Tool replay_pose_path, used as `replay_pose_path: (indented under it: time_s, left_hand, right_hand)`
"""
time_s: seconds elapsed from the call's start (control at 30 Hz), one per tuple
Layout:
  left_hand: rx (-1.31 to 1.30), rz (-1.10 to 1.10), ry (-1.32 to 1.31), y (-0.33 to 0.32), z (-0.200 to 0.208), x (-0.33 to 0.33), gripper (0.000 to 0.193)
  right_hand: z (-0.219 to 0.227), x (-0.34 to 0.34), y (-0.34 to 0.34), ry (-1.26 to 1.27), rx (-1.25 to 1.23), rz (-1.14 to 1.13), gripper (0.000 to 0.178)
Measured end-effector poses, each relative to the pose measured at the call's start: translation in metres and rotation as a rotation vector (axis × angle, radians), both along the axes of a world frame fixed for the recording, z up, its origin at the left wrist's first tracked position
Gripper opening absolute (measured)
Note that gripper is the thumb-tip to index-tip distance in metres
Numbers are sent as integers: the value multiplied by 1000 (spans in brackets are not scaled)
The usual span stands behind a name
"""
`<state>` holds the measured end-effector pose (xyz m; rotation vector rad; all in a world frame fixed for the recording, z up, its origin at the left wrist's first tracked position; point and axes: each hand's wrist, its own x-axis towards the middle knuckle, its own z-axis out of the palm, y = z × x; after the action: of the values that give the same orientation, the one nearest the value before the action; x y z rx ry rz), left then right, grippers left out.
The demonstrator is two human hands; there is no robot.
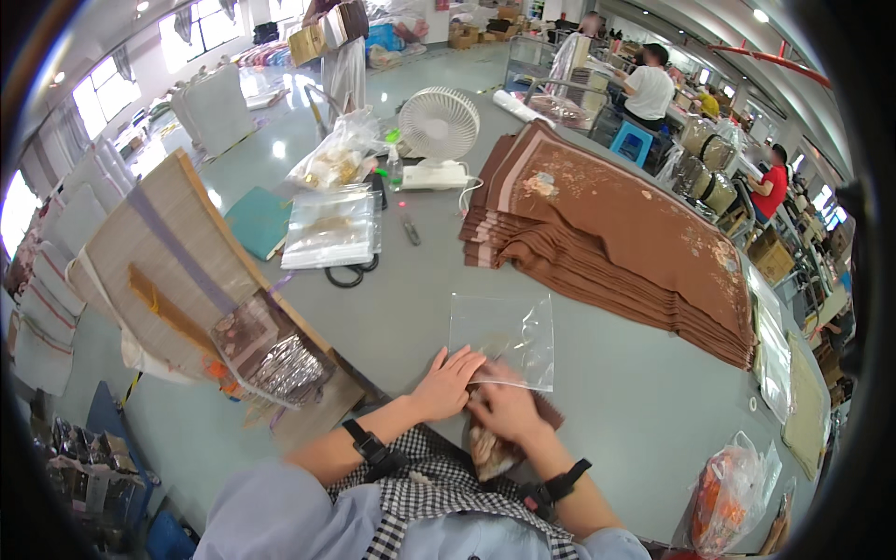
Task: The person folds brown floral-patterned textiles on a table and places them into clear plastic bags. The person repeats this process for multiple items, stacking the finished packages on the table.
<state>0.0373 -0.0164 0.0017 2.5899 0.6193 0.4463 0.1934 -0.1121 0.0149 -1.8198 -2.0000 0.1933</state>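
A clear plastic bag (pixel 502 327) lies flat on the grey table in front of me. My left hand (pixel 448 385) rests on its near left edge, fingers stretched out and close together. Just to the right is my right hand (pixel 507 407), its fingers bent and smeared by motion at the bag's near edge. Beneath and beside the right hand is a folded brown patterned cloth (pixel 495 455), partly hidden by the hand and wrist. Whether the right fingers grip the cloth or the bag is unclear.
Brown floral cloths (pixel 607 224) are stacked at the right. Clear bags (pixel 329 229), black scissors (pixel 345 275), a cutter (pixel 411 230), a teal notebook (pixel 258 224) and a white fan (pixel 439 123) lie beyond. A slanted board (pixel 168 243) stands left; an orange-filled bag (pixel 728 495) sits right.
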Motion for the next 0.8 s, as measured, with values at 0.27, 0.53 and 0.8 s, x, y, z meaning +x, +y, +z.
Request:
replay_pose_path:
  time_s: [0.27, 0.53, 0.8]
  left_hand:
    - [11, -288, -205, -25, -4, 8, 58]
    - [50, -256, -168, -15, 4, 4, 62]
    - [114, -258, -175, -17, -4, 2, 52]
  right_hand:
    - [-39, -1, 2, -176, -173, -184, 62]
    - [-28, 3, 43, -140, -49, -278, 62]
    - [19, -7, -80, -122, -186, 132, 69]
